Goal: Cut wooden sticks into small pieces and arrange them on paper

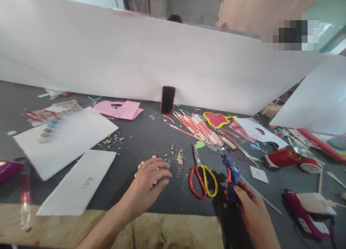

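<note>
My right hand (pixel 250 202) is wrapped round the handle of a blue glue gun (pixel 231 177) with an orange trigger. The gun's nozzle points away from me, toward the back of the table. Left of it lie scissors (pixel 201 173) with one red and one yellow handle loop. My left hand (pixel 152 175) rests low over the dark tabletop, palm down, fingers loosely stretched. Small pale chopped bits (pixel 140 166) show at its edge, and something white peeks out under the fingers, mostly hidden. A little heap of similar wooden bits (pixel 180 157) lies to its right.
White sheets (pixel 78 191) lie at left, pink paper (pixel 119 109) behind. A phone (pixel 168 99) leans against a white partition (pixel 151 57). Bundled wooden sticks (pixel 197 128) lie at centre right. A red can (pixel 283 157) and a purple device (pixel 305 214) are on the right.
</note>
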`<state>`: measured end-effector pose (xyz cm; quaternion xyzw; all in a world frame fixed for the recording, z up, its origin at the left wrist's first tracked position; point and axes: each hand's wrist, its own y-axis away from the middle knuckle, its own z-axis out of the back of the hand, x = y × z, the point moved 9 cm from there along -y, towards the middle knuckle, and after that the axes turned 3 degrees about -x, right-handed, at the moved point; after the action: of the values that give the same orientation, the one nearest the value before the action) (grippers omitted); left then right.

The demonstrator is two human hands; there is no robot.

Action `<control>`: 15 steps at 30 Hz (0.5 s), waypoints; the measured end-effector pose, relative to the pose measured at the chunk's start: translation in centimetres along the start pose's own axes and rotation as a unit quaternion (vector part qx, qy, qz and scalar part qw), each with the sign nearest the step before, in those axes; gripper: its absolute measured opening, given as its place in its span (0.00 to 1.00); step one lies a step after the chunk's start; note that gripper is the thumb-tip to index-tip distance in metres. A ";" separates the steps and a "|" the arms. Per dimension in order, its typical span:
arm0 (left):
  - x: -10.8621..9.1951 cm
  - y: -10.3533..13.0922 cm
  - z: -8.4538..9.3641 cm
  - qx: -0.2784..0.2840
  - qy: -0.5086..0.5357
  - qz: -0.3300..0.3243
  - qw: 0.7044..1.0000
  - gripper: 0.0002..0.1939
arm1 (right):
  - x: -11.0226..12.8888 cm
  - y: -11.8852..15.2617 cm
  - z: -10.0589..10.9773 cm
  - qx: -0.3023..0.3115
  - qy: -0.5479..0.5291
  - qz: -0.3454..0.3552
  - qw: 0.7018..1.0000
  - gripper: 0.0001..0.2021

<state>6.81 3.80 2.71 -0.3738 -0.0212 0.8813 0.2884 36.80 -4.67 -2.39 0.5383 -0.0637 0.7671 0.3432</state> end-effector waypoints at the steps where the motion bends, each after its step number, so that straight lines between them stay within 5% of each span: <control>1: -0.7 -0.1 -0.5 0.008 0.025 -0.005 1.000 0.09 | -0.2 0.6 -0.6 0.018 -0.044 -0.001 0.999 0.18; 8: -5.4 -0.1 -4.4 0.092 0.233 0.008 0.968 0.14 | -0.6 4.7 -5.6 0.095 -0.200 -0.011 0.975 0.20; 15: -6.3 0.0 -7.0 0.071 0.505 0.143 0.848 0.24 | 1.0 7.9 -7.4 0.093 -0.091 0.115 0.985 0.21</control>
<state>14.96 -0.76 1.72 -0.7444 0.2442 0.6017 0.1558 26.11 -6.69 -2.42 0.6242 -0.0850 0.7521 0.1939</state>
